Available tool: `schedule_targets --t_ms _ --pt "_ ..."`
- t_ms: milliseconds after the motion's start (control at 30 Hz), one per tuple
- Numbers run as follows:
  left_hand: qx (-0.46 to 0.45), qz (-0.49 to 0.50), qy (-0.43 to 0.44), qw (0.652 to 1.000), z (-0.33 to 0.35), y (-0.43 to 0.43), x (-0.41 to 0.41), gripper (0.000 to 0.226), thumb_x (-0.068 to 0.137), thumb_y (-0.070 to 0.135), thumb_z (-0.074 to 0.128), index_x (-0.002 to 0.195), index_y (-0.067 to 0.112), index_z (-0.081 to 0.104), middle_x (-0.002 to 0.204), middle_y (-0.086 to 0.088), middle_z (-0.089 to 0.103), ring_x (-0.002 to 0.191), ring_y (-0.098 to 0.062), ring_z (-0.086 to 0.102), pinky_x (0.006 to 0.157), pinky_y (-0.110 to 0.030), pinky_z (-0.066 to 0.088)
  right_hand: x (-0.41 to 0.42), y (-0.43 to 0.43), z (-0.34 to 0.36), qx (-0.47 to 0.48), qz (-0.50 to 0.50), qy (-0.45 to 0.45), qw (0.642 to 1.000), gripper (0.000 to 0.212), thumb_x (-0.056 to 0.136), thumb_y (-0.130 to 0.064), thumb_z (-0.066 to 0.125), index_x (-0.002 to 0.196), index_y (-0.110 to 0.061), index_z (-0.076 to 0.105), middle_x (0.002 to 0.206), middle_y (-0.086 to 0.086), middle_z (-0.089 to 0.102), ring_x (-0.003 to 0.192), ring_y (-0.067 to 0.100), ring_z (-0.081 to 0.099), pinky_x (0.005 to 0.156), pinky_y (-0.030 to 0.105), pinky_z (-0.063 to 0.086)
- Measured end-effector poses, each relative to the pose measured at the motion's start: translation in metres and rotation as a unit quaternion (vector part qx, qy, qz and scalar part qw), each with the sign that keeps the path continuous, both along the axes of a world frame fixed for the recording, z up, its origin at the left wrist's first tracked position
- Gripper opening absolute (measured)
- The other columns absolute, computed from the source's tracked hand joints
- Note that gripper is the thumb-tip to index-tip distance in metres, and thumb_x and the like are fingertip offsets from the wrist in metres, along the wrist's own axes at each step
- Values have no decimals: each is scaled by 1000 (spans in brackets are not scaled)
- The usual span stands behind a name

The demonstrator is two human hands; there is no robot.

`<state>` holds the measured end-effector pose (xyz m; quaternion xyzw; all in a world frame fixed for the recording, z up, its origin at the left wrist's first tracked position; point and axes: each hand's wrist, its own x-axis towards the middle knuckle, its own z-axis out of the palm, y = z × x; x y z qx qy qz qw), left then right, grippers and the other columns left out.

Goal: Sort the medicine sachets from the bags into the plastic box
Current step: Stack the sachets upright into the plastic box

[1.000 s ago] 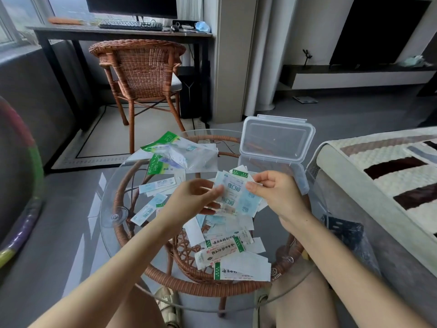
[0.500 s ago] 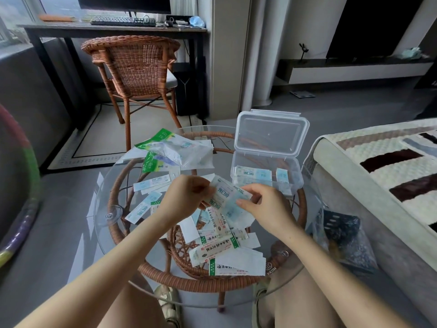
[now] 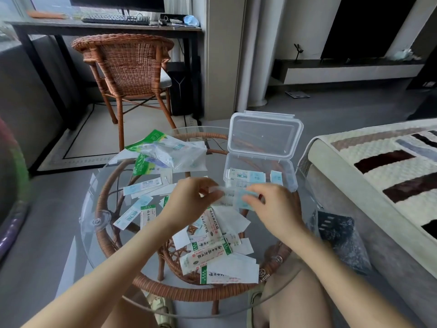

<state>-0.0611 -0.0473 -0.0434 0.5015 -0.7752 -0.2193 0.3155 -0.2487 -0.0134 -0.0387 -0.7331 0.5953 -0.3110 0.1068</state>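
The left forearm (image 3: 118, 268) and right forearm (image 3: 331, 268) are bare along their whole visible length, as are the left hand (image 3: 189, 202) and right hand (image 3: 276, 207). Nearer, the legs (image 3: 283, 308) are bare too. Each foot wears a pale, gold-toned strappy sandal: the left sandal (image 3: 163, 311) and the right sandal (image 3: 254, 303).

The left hand (image 3: 189, 202) and right hand (image 3: 276, 209) pinch a blurred pale-blue sachet (image 3: 233, 197) between them over the glass table (image 3: 99, 209), just before the open plastic box (image 3: 289, 171) at its far right edge. Loose sachets (image 3: 208, 254) litter the middle; bags (image 3: 170, 152) lie near the far edge.
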Motion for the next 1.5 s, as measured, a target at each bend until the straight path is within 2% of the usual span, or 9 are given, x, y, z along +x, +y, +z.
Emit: schedule_targets --t_ms 200,433,567,633,833,900,1000,1200,1500 --pt "9 54 58 997 21 -29 -12 19 86 19 63 102 10 69 93 -1 71 81 -11 65 80 -23 53 -48 -54 37 -25 -98 -96 990 14 85 -18 66 92 -8 73 83 12 73 77 30 67 69 42 55" --pt "72 66 68 993 12 -52 -33 16 85 19 65 93 7 71 89 -5 72 77 -15 64 72 -29 53 -43 -101 30 260 -49 33 964 36 84 -17 67 60 -11 42 54 3 25 49 15 24 50 27 18" --pt "78 57 43 994 12 -57 -34 12 81 9 66 92 9 71 83 -1 68 72 -11 59 65 -18 45 -35 -112 29 320 -39 62 944 42 83 -12 67 53 -16 37 53 2 27 47 15 23 49 27 16" --pt "80 50 23 995 12 -59 -33 16 80 6 67 94 9 71 81 0 66 73 -12 59 67 -19 45 -30 -112 28 285 -33 94 953 10 80 -13 70 72 -12 64 67 4 53 59 17 46 55 26 32" --pt "65 51 6 997 15 -49 -15 15 81 6 64 94 11 71 85 2 68 77 -11 64 76 -21 52 -20 -85 36 102 -73 271 954 42 87 -36 63 124 -19 59 121 5 60 114 28 48 90 34 40" --pt "60 37 -43 997 15 -40 0 15 82 9 65 95 12 70 85 4 67 79 -11 64 80 -25 54 -10 -59 38 14 -77 217 973 29 90 -36 58 104 -14 70 103 5 67 95 21 53 76 27 42" --pt "73 23 -139 987 11 -21 18 11 81 14 67 91 15 71 89 2 70 78 -12 65 79 -29 56 20 -9 22 113 -10 125 986 45 89 -47 55 71 -8 69 65 6 67 55 15 52 51 16 33" --pt "113 -23 -221 969 7 31 24 13 78 36 69 79 23 69 78 10 64 69 -3 58 62 -13 48 62 2 -19 190 -20 168 967 50 82 -52 62 54 -20 36 60 -3 40 70 22 47 59 27 31" --pt "53 -39 -285 956 -13 56 20 54 74 54 65 121 32 50 119 10 47 109 -12 42 94 -24 37 29 4 3 177 -66 1 982 30 80 -37 71 69 -9 73 54 -3 63 47 8 52 48 18 36"
